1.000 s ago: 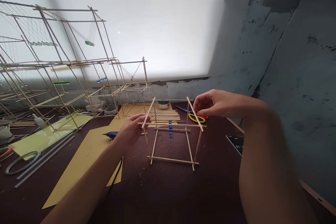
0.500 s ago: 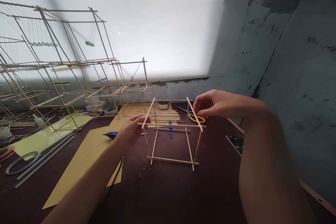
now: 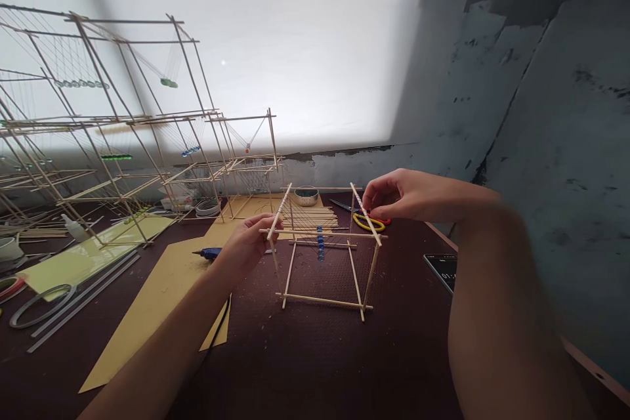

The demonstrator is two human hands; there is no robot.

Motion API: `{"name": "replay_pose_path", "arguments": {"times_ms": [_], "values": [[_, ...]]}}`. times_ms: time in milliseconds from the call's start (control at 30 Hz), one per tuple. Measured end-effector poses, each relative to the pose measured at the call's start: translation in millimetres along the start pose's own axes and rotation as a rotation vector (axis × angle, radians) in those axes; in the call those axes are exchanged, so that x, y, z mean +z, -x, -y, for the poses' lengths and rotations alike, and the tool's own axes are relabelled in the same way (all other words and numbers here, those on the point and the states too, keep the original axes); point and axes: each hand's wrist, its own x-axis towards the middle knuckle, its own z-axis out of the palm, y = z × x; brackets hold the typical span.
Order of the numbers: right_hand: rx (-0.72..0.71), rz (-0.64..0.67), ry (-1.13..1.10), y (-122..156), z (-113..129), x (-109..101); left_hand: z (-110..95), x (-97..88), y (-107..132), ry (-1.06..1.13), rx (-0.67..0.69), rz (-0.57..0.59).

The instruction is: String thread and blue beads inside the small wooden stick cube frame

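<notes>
A small cube frame of thin wooden sticks point(image 3: 325, 302) stands on the dark table point(image 3: 305, 367) in front of me. A row of blue beads point(image 3: 319, 243) hangs on threads inside it. My left hand point(image 3: 246, 244) is closed around the frame's near left top corner and upright. My right hand point(image 3: 394, 195) pinches the far end of the right top stick, where the threads are tied. Both forearms reach in from the bottom of the picture.
Several larger stick frames with hanging beads point(image 3: 113, 125) fill the left. Yellow sheets point(image 3: 162, 289), a blue glue gun point(image 3: 209, 252), loose sticks point(image 3: 315, 215), a small bowl point(image 3: 306, 195), yellow and red scissors point(image 3: 369, 220) and a phone point(image 3: 441, 269) lie around.
</notes>
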Motion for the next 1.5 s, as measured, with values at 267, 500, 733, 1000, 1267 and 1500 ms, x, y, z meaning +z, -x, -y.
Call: {"name": "replay_pose_path", "arguments": {"times_ms": [267,500,733,1000,1267,1500], "values": [[-0.002,0.001,-0.02,-0.5,-2.4,0.1,-3.0,1.1,2.1,0.045,0.027,-0.105],[-0.004,0.005,-0.034,0.6,-0.4,-0.4,-5.5,6.7,26.0,-0.343,0.617,-0.39],[-0.008,-0.003,-0.028,1.2,0.2,-0.7,-2.8,14.7,44.4,-0.619,0.87,-0.342],[-0.019,0.0,0.002,-1.1,-2.5,0.3,-56.4,60.6,42.8,-0.979,0.768,0.062],[-0.013,0.033,-0.049,-0.3,1.1,0.3,-55.9,106.2,23.0,-0.923,0.569,0.301],[-0.051,-0.022,-0.072,-1.7,2.8,3.4,-45.2,118.3,9.8,-0.85,0.56,0.287]]}}
